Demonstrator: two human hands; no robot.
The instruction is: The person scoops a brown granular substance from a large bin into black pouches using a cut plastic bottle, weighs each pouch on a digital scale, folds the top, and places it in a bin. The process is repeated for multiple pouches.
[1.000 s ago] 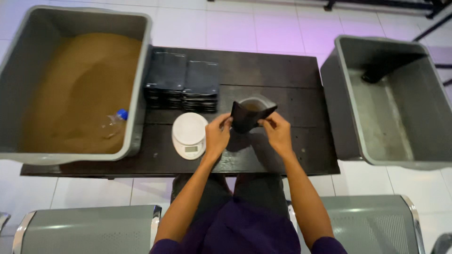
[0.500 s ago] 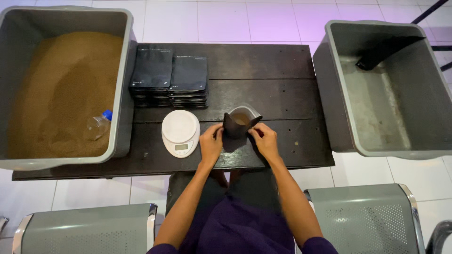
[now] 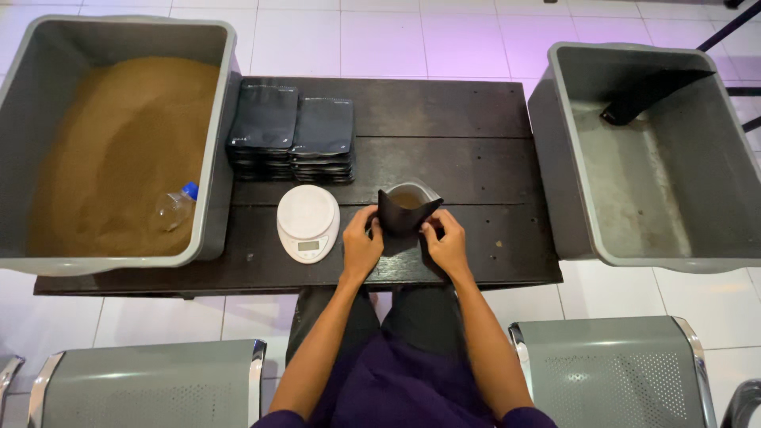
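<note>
Open worktop to R of pouch and behind it, up to far edge; clear lane there betw. pouch stacks and R tub. L side crowded: scale just beside L hand, stacks right behind scale, sand tub wall touching stacks' L side w/ bottle lying inside. R hand w/ free strip of worktop toward R tub wall; near edge blocked only by own forearms.

Single head view, straight down over the table.
</note>
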